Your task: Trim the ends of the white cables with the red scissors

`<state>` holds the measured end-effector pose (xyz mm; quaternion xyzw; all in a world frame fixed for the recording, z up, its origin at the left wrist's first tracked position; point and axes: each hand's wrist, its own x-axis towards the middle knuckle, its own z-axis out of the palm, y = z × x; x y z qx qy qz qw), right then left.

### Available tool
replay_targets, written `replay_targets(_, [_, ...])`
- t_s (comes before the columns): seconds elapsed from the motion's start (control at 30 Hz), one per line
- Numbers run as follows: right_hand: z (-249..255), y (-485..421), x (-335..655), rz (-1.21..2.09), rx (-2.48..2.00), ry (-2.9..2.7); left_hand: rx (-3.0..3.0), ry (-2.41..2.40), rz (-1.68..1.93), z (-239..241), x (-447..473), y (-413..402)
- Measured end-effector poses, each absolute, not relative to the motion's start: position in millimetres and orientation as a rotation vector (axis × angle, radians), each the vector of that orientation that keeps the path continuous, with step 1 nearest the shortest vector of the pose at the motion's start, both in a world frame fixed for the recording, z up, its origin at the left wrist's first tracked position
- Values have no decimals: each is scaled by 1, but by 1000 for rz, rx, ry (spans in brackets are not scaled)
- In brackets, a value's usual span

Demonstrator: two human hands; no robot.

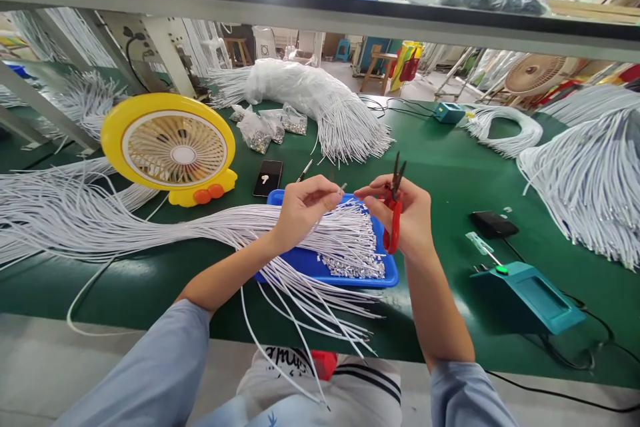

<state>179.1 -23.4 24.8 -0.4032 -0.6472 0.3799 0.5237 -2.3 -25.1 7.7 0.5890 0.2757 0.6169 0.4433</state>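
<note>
My left hand (301, 208) pinches the end of a thin white cable (334, 194), its metal tip pointing right. My right hand (405, 214) is closed round red-handled snips (394, 212), blades up, and its fingertips meet the cable tip. Both hands hover above a blue tray (320, 266) that holds a heap of small silver metal terminals (354, 267). A bundle of white cables (210, 227) lies across the tray from the left, with ends hanging over the table's front edge.
A yellow desk fan (173, 147) stands at left, a black phone (268, 178) behind the tray. A teal device (525, 294) sits at right. More white cable bundles (585, 174) lie around on the green table (440, 167). A shelf (320, 10) runs overhead.
</note>
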Motion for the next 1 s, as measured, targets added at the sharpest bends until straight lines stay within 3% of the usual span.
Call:
replay_targets(0.5, [24,-45,170,783,-849,-1516,1684,626,1486,4,6,-35])
replay_targets(0.87, [19,-41,169,694,-715,-1579,1271,310,950,1,0,-27])
replay_targets(1.0, [23,-43,168,699,-800,-1527,1454,413,1197,2,1,-28])
